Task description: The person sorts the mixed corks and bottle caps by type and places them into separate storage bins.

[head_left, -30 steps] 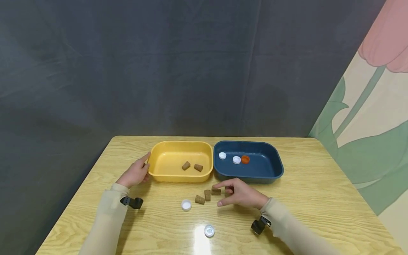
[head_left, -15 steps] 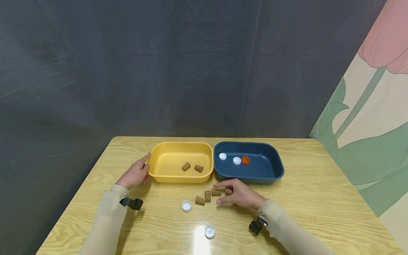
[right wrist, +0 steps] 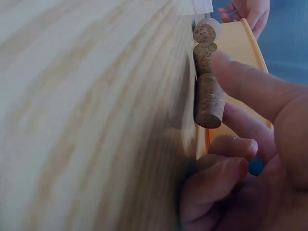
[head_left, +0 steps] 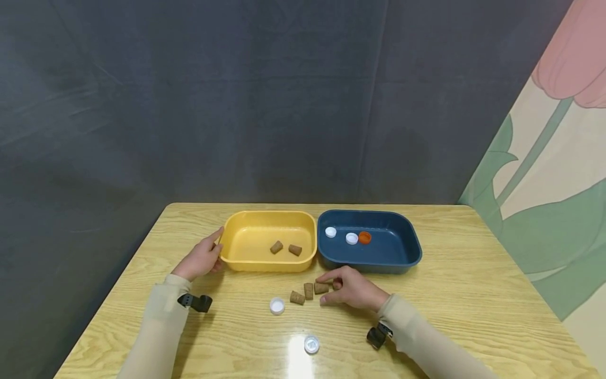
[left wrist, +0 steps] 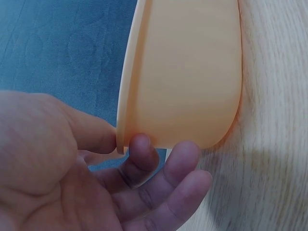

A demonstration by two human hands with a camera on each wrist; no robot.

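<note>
In the head view my left hand (head_left: pixel 200 260) holds the left end of the yellow tray (head_left: pixel 270 267), and its fingers bear on the outer wall in the left wrist view. Two corks (head_left: pixel 295 250) lie inside that tray. My right hand (head_left: pixel 355 288) hovers over the table, thumb and index finger spread at either side of a cork (head_left: pixel 321 288), the other fingers curled in. Beside it stand a second cork (head_left: pixel 309 291) and a third cork (head_left: pixel 297 298). Another brown piece (head_left: pixel 336 284) shows partly, mostly hidden by my right fingers.
A dark blue tray (head_left: pixel 402 265) adjoins the yellow one, with two white caps (head_left: pixel 352 238) and an orange cap (head_left: pixel 364 237) in it. Nearer me on the wooden table (head_left: pixel 473 295) lie a white cap (head_left: pixel 277 306) and a silvery cap (head_left: pixel 311 345).
My right hand has shifted slightly left, its thumb and index finger closer about the cork. The left hand and both trays keep their places.
</note>
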